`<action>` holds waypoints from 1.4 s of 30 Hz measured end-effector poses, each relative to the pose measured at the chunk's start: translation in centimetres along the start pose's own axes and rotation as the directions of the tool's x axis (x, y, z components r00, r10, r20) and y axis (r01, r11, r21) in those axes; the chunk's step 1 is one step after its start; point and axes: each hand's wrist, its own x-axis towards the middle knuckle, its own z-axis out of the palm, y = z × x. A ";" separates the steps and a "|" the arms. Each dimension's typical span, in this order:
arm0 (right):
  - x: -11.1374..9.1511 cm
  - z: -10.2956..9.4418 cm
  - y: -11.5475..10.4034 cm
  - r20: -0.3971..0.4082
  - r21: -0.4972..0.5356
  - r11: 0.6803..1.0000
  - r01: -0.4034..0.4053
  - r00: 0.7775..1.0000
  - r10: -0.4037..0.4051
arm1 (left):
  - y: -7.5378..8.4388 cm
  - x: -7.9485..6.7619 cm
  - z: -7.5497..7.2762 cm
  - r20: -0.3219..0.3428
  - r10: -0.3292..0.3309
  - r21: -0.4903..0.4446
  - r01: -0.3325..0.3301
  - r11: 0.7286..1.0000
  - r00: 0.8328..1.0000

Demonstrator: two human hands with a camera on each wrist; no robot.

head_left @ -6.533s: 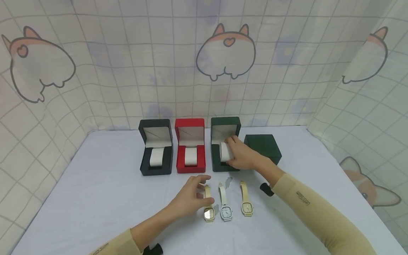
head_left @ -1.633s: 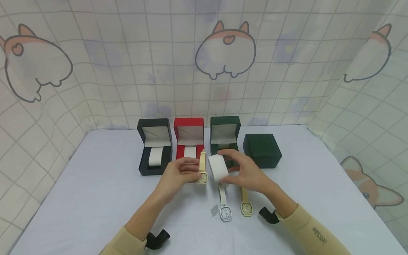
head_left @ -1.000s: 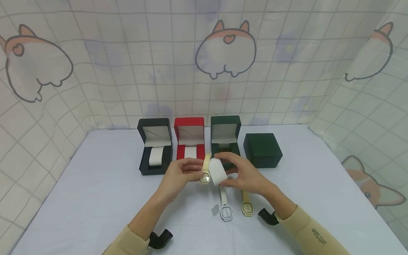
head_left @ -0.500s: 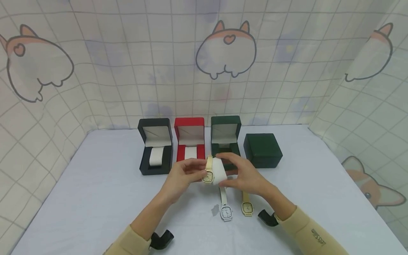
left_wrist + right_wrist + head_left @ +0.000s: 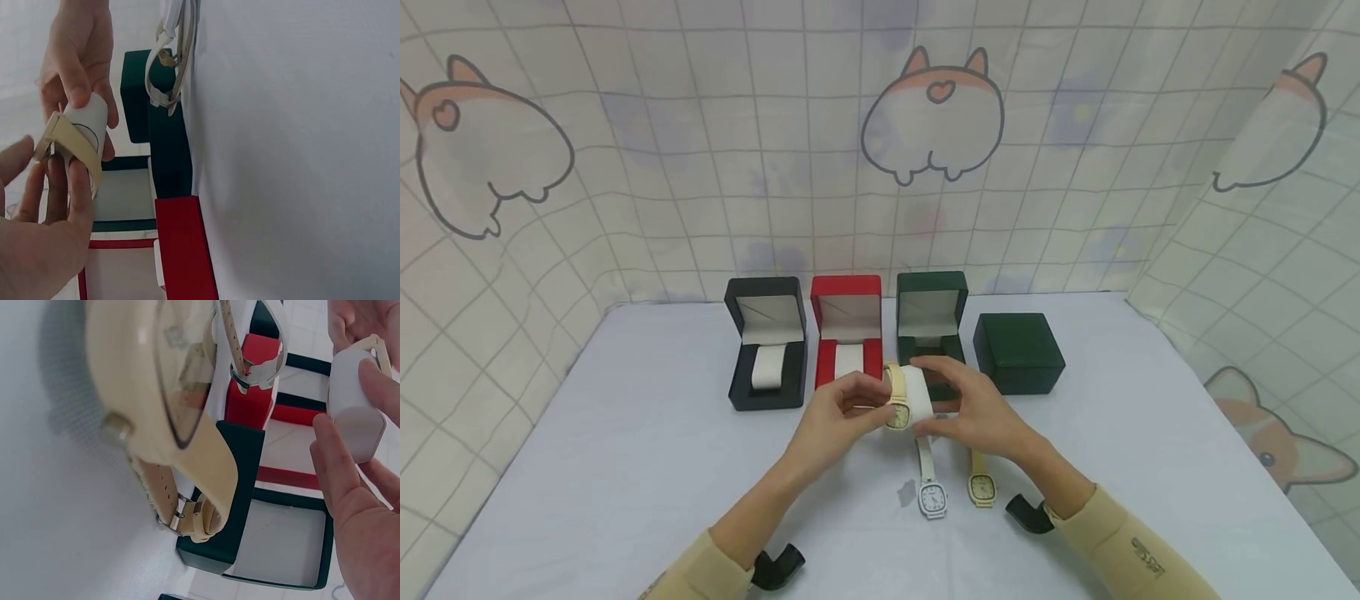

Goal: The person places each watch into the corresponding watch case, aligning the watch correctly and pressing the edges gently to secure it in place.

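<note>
Above the table, my left hand (image 5: pixel 831 421) holds a cream watch (image 5: pixel 897 415) between thumb and fingers. My right hand (image 5: pixel 981 412) grips a white watch cushion (image 5: pixel 919 396) by its right end. In the left wrist view the closed strap (image 5: pixel 78 144) loops over the near end of the cushion (image 5: pixel 94 119), with left fingers beneath it. The right wrist view shows the cushion (image 5: pixel 353 394) pinched by thumb and fingers, the watch at its far end. Behind the hands stands an open green watch box (image 5: pixel 931 287), its cushion recess vacant.
A black watch box (image 5: pixel 763 289) and a red one (image 5: pixel 846 287) stand open at left, each with a white cushion. A closed green box (image 5: pixel 1018 342) sits at right. A white watch (image 5: pixel 932 498) and a yellow watch (image 5: pixel 982 488) lie in front, beside a small grey patch (image 5: pixel 907 493).
My right hand has taken the cushion out of the green box, and my left hand has picked the cream watch off the table. The watch has since moved right, its strap onto the cushion's end.
</note>
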 end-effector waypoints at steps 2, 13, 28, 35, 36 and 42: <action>0.0 0.0 0.0 -0.006 0.009 1.000 -0.005 1.000 0.005 | 0.0 -0.1 0.0 0.011 0.028 0.003 -0.028 1.000 1.000; -0.1 0.1 0.1 -0.024 0.043 0.998 -0.048 0.999 0.049 | -0.4 -0.2 -0.2 0.056 0.063 0.068 -0.067 0.995 0.996; 0.1 -0.4 0.0 0.071 0.156 0.976 -0.150 0.988 0.141 | -0.7 -0.4 -0.6 0.087 0.138 0.137 -0.149 0.979 0.987; 0.2 -0.5 0.0 0.039 0.147 0.976 -0.159 0.987 0.155 | -0.6 -0.5 -0.5 0.068 0.151 0.121 -0.158 0.980 0.986; 0.2 -0.6 0.1 0.037 0.150 0.976 -0.160 0.987 0.157 | -0.6 -0.5 -0.5 0.070 0.157 0.124 -0.165 0.978 0.985; 0.2 -0.7 0.2 0.028 0.143 0.975 -0.168 0.986 0.166 | -0.8 -0.2 -0.2 0.061 0.241 0.186 -0.248 0.951 0.969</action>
